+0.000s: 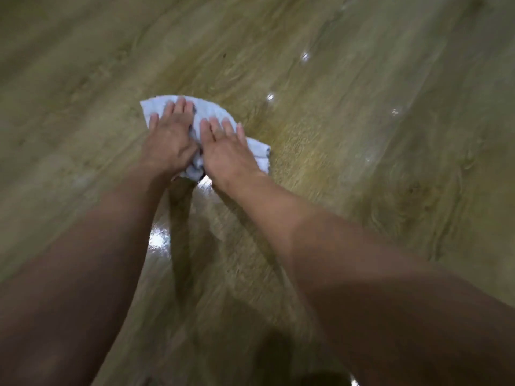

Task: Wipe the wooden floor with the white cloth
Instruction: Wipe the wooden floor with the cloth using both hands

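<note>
The wooden floor (362,196) is seen open on every side, with bright glints (269,97) lying ahead to the right. The white cloth (211,114) is spread on it, its long axis running from far left to near right, and it is bunched at the middle. It is pressed down by the left hand (170,140) and the right hand (227,153) side by side. The fingers (181,105) are held straight and pointed forward.

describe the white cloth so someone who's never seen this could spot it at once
Start with the wooden floor, which fills the whole view. Just left of its middle, the left hand and right hand press flat side by side. Beneath them lies the white cloth, crumpled, the only pale fabric against the brown wood.
</note>
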Available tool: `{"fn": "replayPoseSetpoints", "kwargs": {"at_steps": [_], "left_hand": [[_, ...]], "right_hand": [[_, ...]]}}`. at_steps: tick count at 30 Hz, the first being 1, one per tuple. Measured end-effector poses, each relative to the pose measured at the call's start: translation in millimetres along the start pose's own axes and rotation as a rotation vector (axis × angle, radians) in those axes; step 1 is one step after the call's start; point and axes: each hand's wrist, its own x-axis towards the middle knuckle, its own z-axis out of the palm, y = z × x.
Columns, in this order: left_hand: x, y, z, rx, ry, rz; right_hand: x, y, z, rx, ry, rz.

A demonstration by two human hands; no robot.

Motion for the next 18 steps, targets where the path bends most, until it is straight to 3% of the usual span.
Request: {"fn": "replayPoseSetpoints", "kwargs": {"at_steps": [3,10,15,18], "left_hand": [[-0.7,2.2,-3.7,-0.008,-0.021,-0.061],[-59.9,-0.5,15.7,0.124,-0.049,-0.011],[29.6,-10.7,-1.0,0.130,-0.088,-0.058],[30.5,2.4,1.9,0.244,-0.105,-0.075]], "right_hand": [[-0.6,-12.0,1.8,0.093,0.025,0.026],[-41.3,11.4,18.4,-0.028,0.035,-0.239],[31.6,21.6,-7.7,-0.009,0.029,-0.062],[11.9,17.4,3.2,0.012,0.092,-0.059]]}}
